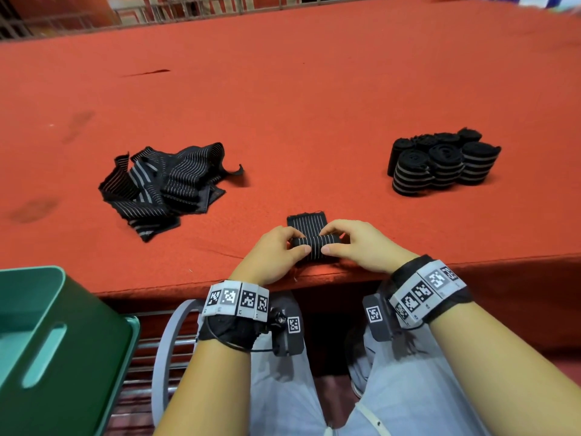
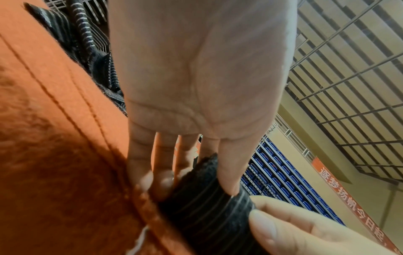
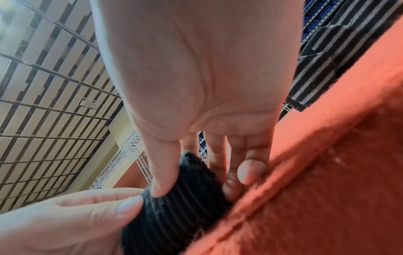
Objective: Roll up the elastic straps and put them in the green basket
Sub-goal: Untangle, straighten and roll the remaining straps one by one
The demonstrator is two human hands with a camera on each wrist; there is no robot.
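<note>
A black elastic strap with thin pale stripes (image 1: 315,243) lies at the near edge of the red table (image 1: 283,105), partly rolled; its flat tail (image 1: 307,222) stretches away from me. My left hand (image 1: 276,253) pinches the roll's left end, thumb in front and fingers behind (image 2: 202,210). My right hand (image 1: 355,243) pinches the right end the same way (image 3: 181,198). A heap of loose striped straps (image 1: 166,184) lies to the left. Several rolled straps (image 1: 440,162) stand in a cluster to the right. The green basket (image 1: 47,341) sits low at my left, beside the table.
The table's front edge (image 1: 314,278) runs just under my wrists, with my knees below it. A metal railing (image 1: 157,14) lines the table's far side. A grey round frame (image 1: 169,341) stands between the basket and my legs.
</note>
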